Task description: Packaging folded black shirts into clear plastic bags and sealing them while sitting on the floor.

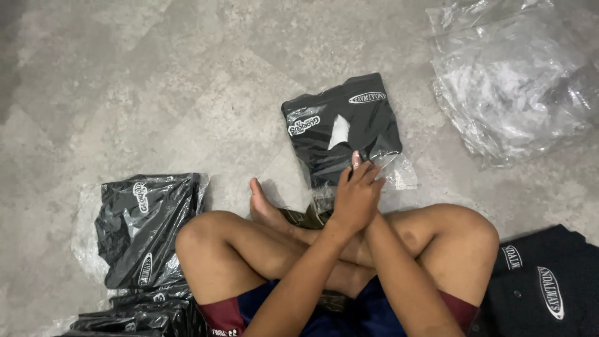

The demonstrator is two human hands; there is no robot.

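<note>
**Tech A:** Position of the item, please.

**Tech B:** Folded black garment sealed in a clear plastic bag (340, 134), flat on the grey concrete floor (156, 81), directly ahead of the seated person's crossed legs (249, 249). It sits slightly tilted. White printed marks show on the upper face.

**Tech A:** Relation to the grip?

**Tech B:** Both forearms cross above the legs and meet at the bag's near edge. The left hand (357, 196) lies on top, fingers extended and loosely spread, fingertips (355, 161) touching the near right corner of the bag, where the loose plastic flap sticks out. The bulk of the bag lies beyond the fingertips, farther from the body.

**Tech A:** Grip state?

**Tech B:** Left hand: fingers are not curled around anything; contact only, no hold. Right hand: hidden under the left, so I cannot tell how far it is open or whether it has hold of the plastic.

**Tech A:** Surroundings?

**Tech B:** A stack of bagged black garments (146, 231) lies on the floor beside the person's left knee. A pile of unbagged black garments (549, 281) lies beside the right knee. A heap of empty clear plastic bags (508, 81) sits farther off on the right, well apart from the hands. One bare foot (265, 209) rests just beside the bag's near left corner.
</note>
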